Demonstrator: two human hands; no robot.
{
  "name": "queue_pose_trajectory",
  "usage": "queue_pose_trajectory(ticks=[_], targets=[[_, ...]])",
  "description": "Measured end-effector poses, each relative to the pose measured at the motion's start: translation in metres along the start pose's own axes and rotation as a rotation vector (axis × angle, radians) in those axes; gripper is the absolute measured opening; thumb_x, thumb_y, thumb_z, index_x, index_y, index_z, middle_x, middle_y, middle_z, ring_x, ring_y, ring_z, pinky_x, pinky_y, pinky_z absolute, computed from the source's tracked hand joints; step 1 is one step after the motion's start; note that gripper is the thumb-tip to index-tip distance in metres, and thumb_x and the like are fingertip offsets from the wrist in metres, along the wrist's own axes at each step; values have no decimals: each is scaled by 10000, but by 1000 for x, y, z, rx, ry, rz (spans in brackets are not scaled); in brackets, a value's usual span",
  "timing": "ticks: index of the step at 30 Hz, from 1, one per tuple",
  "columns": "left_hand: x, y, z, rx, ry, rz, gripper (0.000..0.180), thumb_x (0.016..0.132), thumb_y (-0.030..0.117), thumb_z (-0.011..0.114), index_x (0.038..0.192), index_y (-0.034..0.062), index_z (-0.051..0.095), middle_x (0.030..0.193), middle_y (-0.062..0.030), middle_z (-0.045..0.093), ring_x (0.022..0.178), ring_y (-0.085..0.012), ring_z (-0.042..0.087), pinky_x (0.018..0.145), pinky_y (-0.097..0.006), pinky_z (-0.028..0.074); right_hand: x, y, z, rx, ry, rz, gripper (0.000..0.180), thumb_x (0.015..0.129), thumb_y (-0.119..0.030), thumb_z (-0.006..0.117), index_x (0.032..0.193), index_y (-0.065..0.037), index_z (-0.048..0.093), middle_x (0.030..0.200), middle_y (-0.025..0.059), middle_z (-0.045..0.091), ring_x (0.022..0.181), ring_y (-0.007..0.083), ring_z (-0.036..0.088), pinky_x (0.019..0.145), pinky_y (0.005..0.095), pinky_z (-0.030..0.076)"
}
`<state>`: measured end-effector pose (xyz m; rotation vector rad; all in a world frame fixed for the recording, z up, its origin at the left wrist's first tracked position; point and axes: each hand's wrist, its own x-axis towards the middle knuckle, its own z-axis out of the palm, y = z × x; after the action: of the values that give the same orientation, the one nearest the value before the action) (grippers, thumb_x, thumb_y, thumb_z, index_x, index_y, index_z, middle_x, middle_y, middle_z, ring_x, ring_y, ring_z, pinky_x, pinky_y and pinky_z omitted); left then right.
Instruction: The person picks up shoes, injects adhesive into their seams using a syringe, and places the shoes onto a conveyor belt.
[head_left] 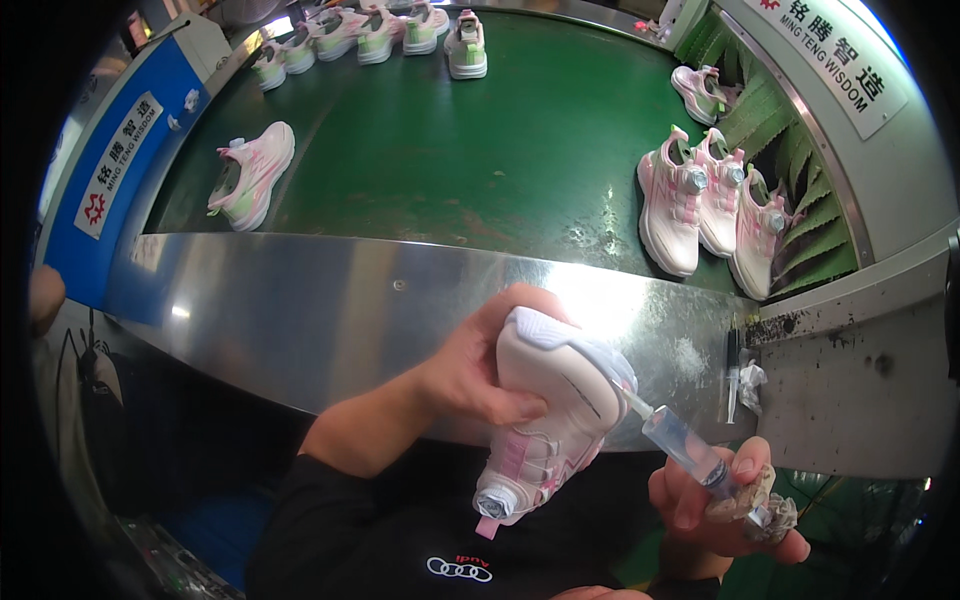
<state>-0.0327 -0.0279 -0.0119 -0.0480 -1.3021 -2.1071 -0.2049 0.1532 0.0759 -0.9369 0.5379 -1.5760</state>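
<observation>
My left hand [480, 365] grips a pink and white sneaker [550, 400] by its toe end, fingers wrapped round the sole. The shoe is tilted, its heel with a pink pull tab pointing down toward me. In my right hand [725, 495] is a clear syringe [683, 447], held by the barrel's back end. Its narrow tip meets the edge between the shoe's upper and its pale sole; whether it touches is hard to tell. Crumpled, stained tissue [770, 512] is wrapped about the plunger end, at my right fingers.
A metal ledge [330, 290] borders a green conveyor belt [450, 140]. A single sneaker [252, 175] lies at left, several stand along the far edge, and others [672, 205] by the green strip curtain [800, 170] at right. A thin syringe [732, 370] and white tissue [752, 382] lie on the ledge's right end.
</observation>
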Motion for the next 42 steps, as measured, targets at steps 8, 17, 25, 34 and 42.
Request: queue_pose_trajectory(ticks=[8,17,25,34,42], targets=[[0,8,11,16,-45,-5,652,561,-5,718,1149,86,451,1073,-171,552,1014,-251,554,851,-370,459,0,5,3,-60,-46,-13,786,688,-699,576,1137,-76,411,807,195,582,684,233,472,715,381,351],[-1,8,11,46,-38,23,659,554,-6,737,1145,77,455,1064,-164,557,1009,-247,557,856,-362,457,0,10,8,-19,53,-1,787,693,-698,576,1144,-65,448,845,213,589,731,248,490,693,367,361],[0,6,12,-44,31,13,652,575,23,735,1154,67,437,1056,-159,552,996,-240,557,837,-352,462,-1,13,6,-27,77,-47,814,673,-712,584,1140,-57,458,840,202,593,726,257,503,715,383,374],[3,3,-6,59,61,-27,673,581,94,725,1175,79,410,1061,-150,540,985,-231,547,828,-347,459,-7,18,1,-35,168,-35,766,656,-638,674,1139,-87,451,775,145,551,687,182,438,513,275,298],[3,10,-6,-61,216,-104,687,604,59,699,1221,89,400,1067,-60,518,1003,-169,515,870,-313,432,-20,29,-10,-36,221,-3,798,634,-648,687,1155,-96,441,823,141,549,707,178,431,538,269,309]])
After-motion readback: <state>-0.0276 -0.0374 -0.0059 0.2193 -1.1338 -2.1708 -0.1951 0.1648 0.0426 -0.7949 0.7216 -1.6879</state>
